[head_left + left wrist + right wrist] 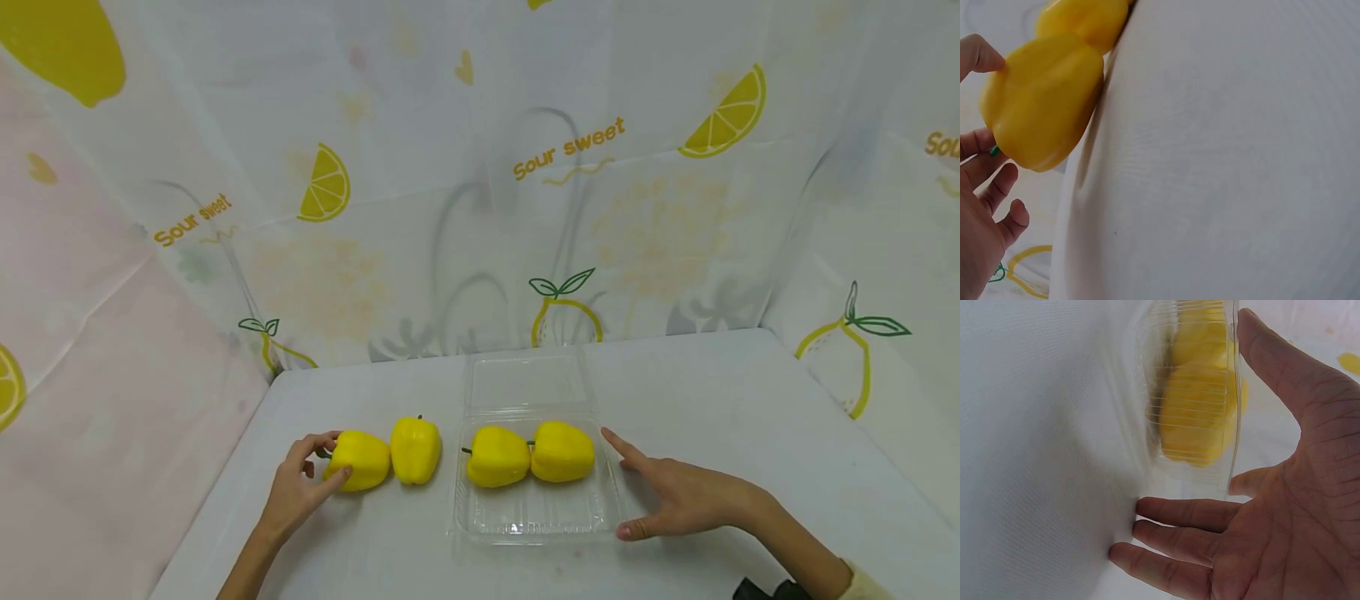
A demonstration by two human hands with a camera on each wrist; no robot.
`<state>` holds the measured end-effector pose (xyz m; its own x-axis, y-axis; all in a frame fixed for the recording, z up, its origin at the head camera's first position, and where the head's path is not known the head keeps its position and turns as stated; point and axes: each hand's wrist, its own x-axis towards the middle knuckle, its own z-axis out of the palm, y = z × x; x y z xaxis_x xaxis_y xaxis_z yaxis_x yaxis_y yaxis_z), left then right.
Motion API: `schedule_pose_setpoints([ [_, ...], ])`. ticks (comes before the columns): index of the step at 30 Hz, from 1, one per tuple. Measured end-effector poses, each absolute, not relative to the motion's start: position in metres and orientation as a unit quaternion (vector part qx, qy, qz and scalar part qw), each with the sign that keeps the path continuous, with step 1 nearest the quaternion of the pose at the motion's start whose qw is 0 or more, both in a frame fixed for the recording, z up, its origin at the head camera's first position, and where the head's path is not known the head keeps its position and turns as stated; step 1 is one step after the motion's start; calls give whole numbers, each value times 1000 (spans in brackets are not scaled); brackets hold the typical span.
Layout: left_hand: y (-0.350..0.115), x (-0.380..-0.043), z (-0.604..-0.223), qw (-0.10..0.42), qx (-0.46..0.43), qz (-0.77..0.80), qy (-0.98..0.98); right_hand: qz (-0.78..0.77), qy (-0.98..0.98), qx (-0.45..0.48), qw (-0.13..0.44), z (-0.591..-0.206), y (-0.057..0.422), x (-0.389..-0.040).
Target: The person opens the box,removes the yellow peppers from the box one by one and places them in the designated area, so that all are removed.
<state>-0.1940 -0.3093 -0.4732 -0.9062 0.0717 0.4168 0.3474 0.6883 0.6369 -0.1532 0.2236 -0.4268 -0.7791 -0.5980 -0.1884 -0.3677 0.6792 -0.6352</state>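
On the left, my left hand (295, 486) holds a yellow bell pepper (363, 462) between thumb and fingers, at its green stem end. This pepper lies on its side on the table. Touching its far end is a second yellow bell pepper (415, 451), stem up. A clear plastic clamshell box (536, 532) stands in the middle with its lid folded back. Inside, towards the back, two more peppers (498, 457) (562, 452) lie side by side. My right hand (686, 497) is spread along the box's right side, thumb and forefinger at the rim (1235, 419), other fingertips on the table.
The transparent lid (530, 383) lies back towards the rear wall. A white cloth covers the table (697, 400). Lemon-printed sheets (420, 275) enclose the back and both sides. A black object (768, 590) shows beneath the right forearm.
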Motion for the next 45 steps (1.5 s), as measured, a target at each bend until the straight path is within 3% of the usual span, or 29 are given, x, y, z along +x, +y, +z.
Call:
schedule_pose_setpoints([
  [12, -312, -192, -463, 170, -110, -327, -923, -295, 897, -264, 196, -427, 224, -152],
  [21, -306, -194, -458, 124, -77, -292, -945, -296, 895, -268, 198, -428, 224, -153],
  [45, -294, -197, -441, 66, -149, -274, -948, -303, 893, -264, 202, -426, 223, -152],
])
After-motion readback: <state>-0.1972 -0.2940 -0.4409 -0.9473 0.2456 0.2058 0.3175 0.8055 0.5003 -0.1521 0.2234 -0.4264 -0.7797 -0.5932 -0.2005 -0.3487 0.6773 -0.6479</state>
